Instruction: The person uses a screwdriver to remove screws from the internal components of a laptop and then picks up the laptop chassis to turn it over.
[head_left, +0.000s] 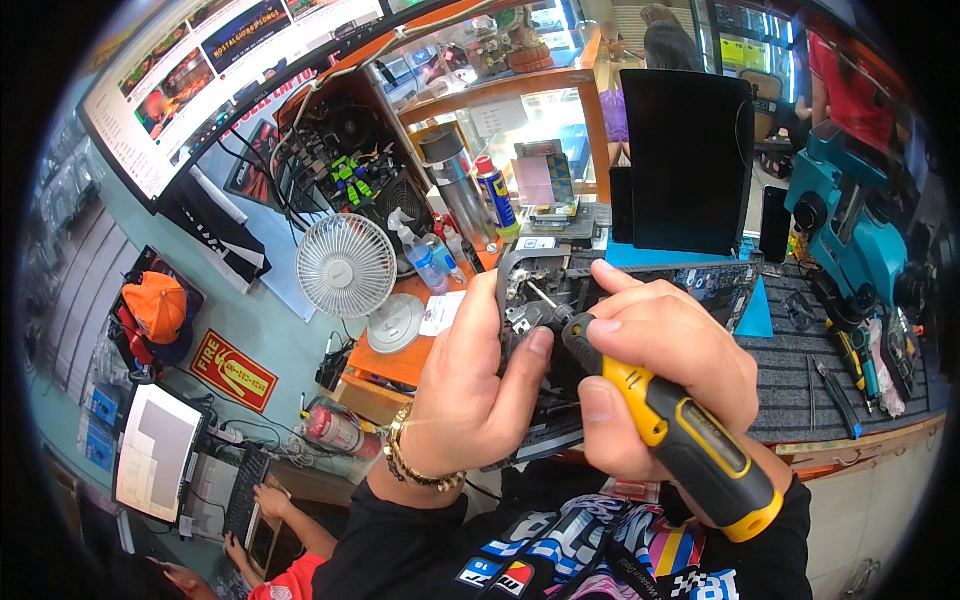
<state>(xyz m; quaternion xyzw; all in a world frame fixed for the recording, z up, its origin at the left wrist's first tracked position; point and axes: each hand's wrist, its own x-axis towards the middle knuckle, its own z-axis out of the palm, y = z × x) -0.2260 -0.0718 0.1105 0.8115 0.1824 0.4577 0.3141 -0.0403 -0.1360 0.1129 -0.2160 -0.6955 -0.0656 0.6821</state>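
My right hand (680,365) is wrapped around a yellow and black power screwdriver (710,450), its thin bit angled up and to the left. The bit's tip meets or hovers over metal parts at the near left corner of an opened laptop base (715,285); contact is hard to tell. Gripping that corner is my left hand (470,385), with its thumb close to the screwdriver's nose. Circuit boards show inside the dark, tilted base. Both hands hide much of its middle.
Behind the base stand a black panel (685,160), a spray can (496,198) and a white fan (346,266). A teal microscope (850,220) and pliers (838,397) are on the ribbed mat at right. Another person's hands (268,500) are at a keyboard, lower left.
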